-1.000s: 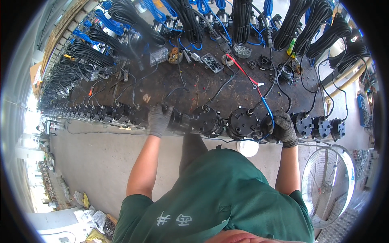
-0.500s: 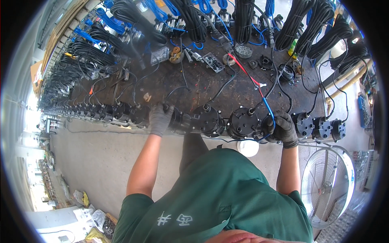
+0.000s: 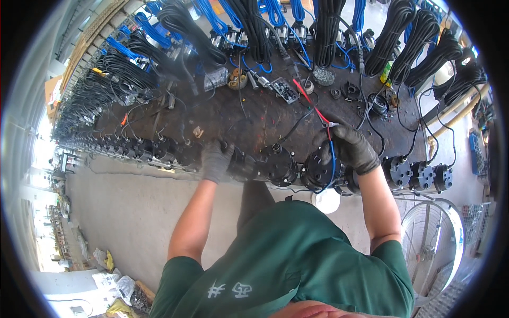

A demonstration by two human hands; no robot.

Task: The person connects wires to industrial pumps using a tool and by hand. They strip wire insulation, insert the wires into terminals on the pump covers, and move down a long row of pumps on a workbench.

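A row of black round-ended motors (image 3: 280, 165) with cables on top lies along the bench's near edge. My left hand (image 3: 214, 160), in a dark grey glove, rests on one of them, its fingers curled near the cable fitting. What those fingers grip is hidden. My right hand (image 3: 354, 148), gloved too, is above another motor (image 3: 317, 168), thumb and fingers closed around the lead by its pale clip. Red wire (image 3: 308, 96) runs from that clip up to a dark plug, and blue wire (image 3: 333, 164) hangs down over the motor.
Coiled black cables (image 3: 326, 37) and blue cables (image 3: 273, 13) hang along the far side. On the dark bench (image 3: 254, 119) are a tray of small parts (image 3: 286, 91), a dish of screws (image 3: 323, 77) and a bowl (image 3: 237, 78). A fan (image 3: 432, 244) stands at right, a white bucket (image 3: 326, 201) below.
My right hand has moved left and up from a motor, and the clip with its red and blue wires has shifted left. My left hand stays on its motor. The view has shifted slightly.
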